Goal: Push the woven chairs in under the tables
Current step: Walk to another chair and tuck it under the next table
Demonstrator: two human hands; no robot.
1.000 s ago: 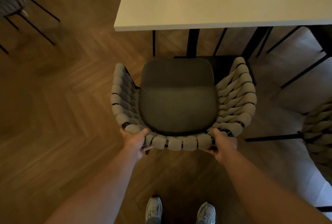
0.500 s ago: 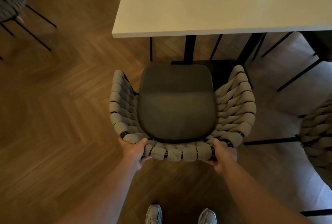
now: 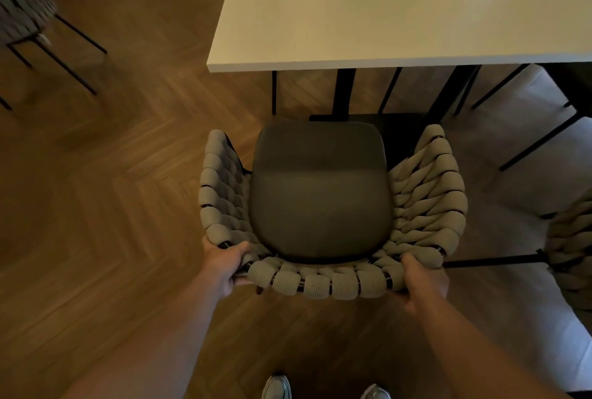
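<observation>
A woven chair [image 3: 320, 193] with thick beige rope sides and a dark grey seat cushion stands in front of me, facing the white table [image 3: 400, 11]. Its seat front lies short of the table's near edge, with floor and black table legs showing between. My left hand [image 3: 224, 262] grips the left end of the woven backrest rim. My right hand [image 3: 423, 283] grips the right end of the same rim. Both my forearms reach forward from the bottom of the view.
Another woven chair [image 3: 573, 248] stands at the right edge, with thin black legs of more chairs under the table. A third woven chair [image 3: 22, 4] stands at the top left. Herringbone wood floor [image 3: 112, 190] lies open to the left. My shoes [image 3: 277, 387] show below.
The table's near edge has dropped lower in the view and more of its top shows. The chair sits slightly lower in the frame. Both hands keep their grip on the backrest.
</observation>
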